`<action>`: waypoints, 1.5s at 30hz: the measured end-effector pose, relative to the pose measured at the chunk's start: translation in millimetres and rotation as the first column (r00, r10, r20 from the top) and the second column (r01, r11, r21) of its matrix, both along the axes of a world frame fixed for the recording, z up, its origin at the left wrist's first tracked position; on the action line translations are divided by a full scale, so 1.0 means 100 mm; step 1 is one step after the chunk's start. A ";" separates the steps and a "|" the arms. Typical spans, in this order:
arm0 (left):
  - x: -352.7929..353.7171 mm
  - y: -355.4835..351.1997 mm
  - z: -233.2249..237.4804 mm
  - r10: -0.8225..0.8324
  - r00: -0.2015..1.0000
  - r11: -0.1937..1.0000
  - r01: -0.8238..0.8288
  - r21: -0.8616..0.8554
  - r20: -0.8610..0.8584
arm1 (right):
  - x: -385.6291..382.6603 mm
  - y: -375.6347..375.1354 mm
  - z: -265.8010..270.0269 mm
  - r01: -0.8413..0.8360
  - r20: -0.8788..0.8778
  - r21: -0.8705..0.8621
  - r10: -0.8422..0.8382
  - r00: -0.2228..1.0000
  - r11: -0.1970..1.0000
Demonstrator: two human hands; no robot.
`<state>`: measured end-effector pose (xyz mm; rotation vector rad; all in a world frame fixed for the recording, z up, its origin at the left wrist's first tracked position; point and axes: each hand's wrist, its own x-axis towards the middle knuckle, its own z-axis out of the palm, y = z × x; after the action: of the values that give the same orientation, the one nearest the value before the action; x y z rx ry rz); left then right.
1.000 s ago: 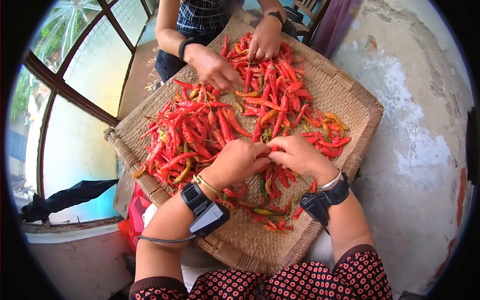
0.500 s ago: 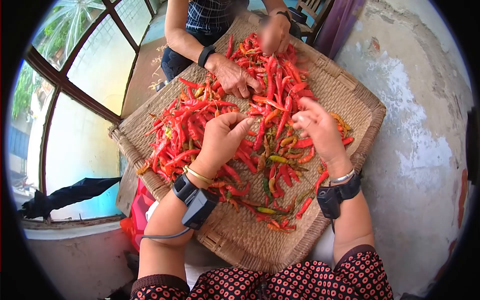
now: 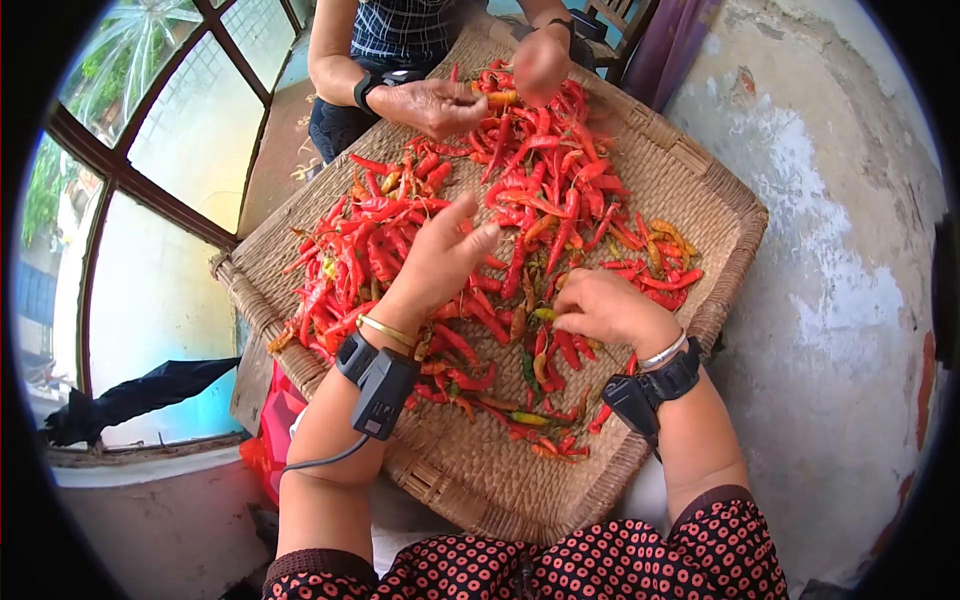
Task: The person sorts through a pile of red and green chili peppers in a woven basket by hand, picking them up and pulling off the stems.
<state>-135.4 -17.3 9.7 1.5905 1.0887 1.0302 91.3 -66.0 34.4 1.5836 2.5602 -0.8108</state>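
Many red chili peppers lie heaped on a woven tray, with some green, orange and shrivelled ones among them. My left hand hovers above the left part of the heap, fingers stretched and thumb apart, with nothing visible in it. Lower and to the right, my right hand is down at the peppers. Its fingers are curled and pressed together over a yellow-green chili pepper, partly covered by them. How firmly they grip it is hidden.
Across the tray, another person's hand holds an orange-red chili, their other hand close by. Framed windows and a folded black umbrella are on the left, a peeling wall on the right.
My right hand has come down onto the peppers. My left hand has opened its fingers and shifted slightly. The other person's hand has lifted from the heap, moving up and left.
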 end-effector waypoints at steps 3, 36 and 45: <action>0.06 -0.12 0.01 -0.170 0.956 0.982 0.185 0.043 -0.238 | -0.04 -0.07 0.00 -0.145 -0.095 -0.011 0.143 0.985 0.989; 0.18 -0.36 0.08 -0.211 0.680 0.929 0.364 0.074 -0.702 | 0.00 0.04 0.05 0.340 -0.487 -0.193 -0.391 0.781 0.920; 0.23 -0.45 0.02 -0.355 0.505 0.884 0.454 -0.107 -0.787 | 0.04 0.17 0.08 0.509 -0.858 -0.218 -0.413 0.307 0.833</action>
<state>-112.8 -62.3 11.5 2.3571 1.1079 -0.0103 94.8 -48.6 42.1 2.5060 2.6284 -2.1381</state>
